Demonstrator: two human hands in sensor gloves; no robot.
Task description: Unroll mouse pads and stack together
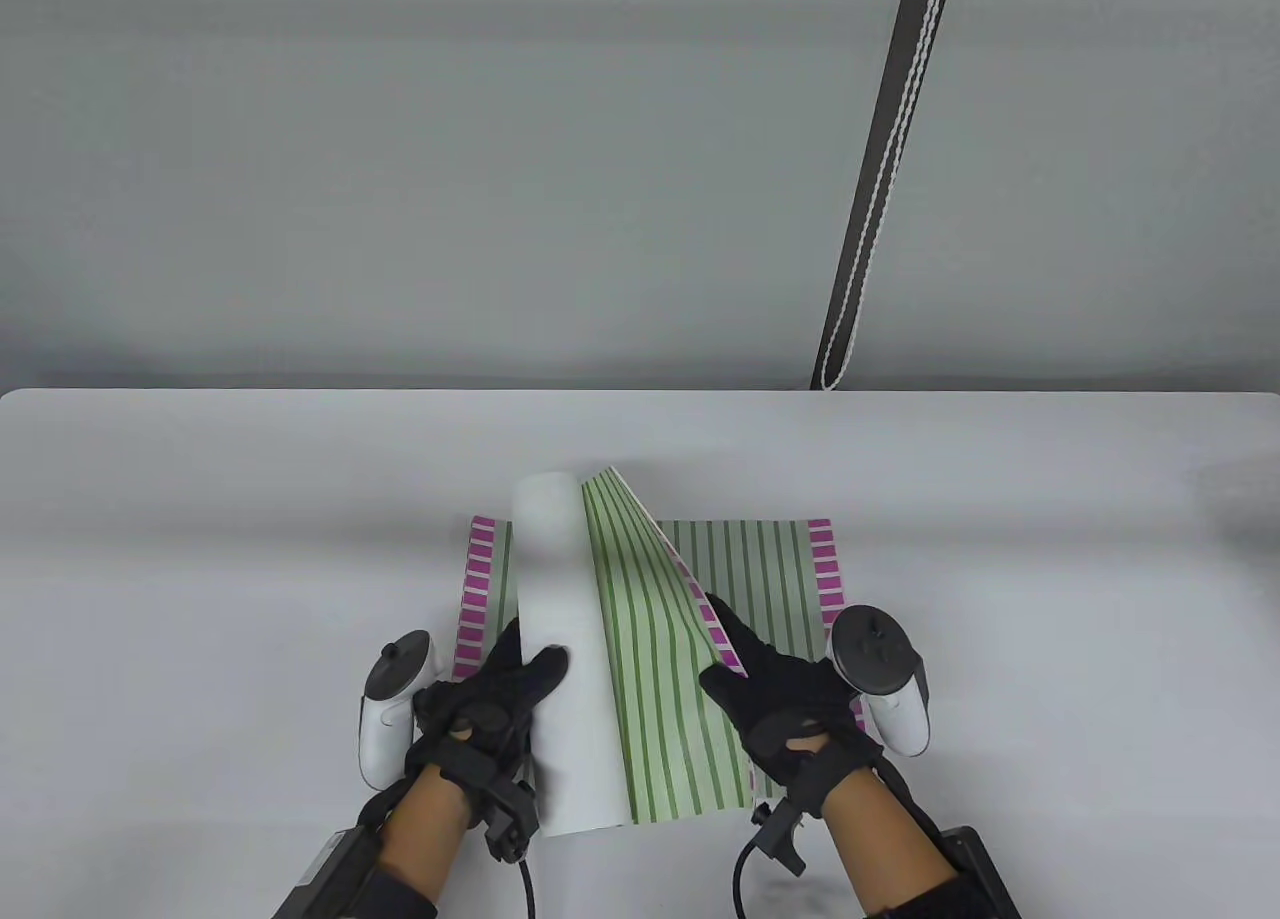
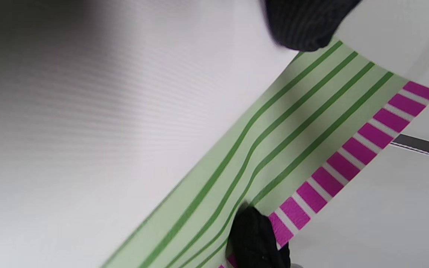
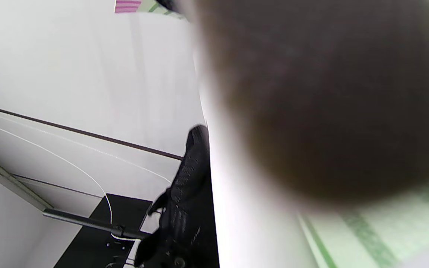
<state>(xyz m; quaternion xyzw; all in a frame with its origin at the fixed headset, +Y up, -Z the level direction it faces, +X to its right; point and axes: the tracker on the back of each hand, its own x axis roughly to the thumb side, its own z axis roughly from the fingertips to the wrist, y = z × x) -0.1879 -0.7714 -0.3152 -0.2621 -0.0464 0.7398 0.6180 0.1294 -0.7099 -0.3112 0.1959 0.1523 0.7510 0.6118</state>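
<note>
Half-unrolled mouse pad (image 1: pixel 640 649) near the front middle of the white bench (image 1: pixel 200 559), lying on top of a flat mouse pad (image 1: pixel 770 559) with the same green stripes and magenta-and-white side bands. White underside curled into a roll (image 1: pixel 555 599) along the left part, running away from the front edge, striped face opened out to its right. Left hand (image 1: pixel 480 704) gripping the near end of the roll, fingers (image 1: pixel 545 664) wrapped onto the white surface. Right hand (image 1: pixel 775 694) pinching the lifted magenta-banded edge of the top pad, raised off the pad beneath; fingers (image 1: pixel 730 629) narrow around that edge. Left wrist view: black fingertip (image 2: pixel 253 238) pressed at the magenta band. Right wrist view mostly blocked by a dark blur, probably the glove itself, with a strip of green stripes at lower right. White trackers on both hands. Dark strap (image 1: pixel 880 169) with white cord hanging behind the bench.
</note>
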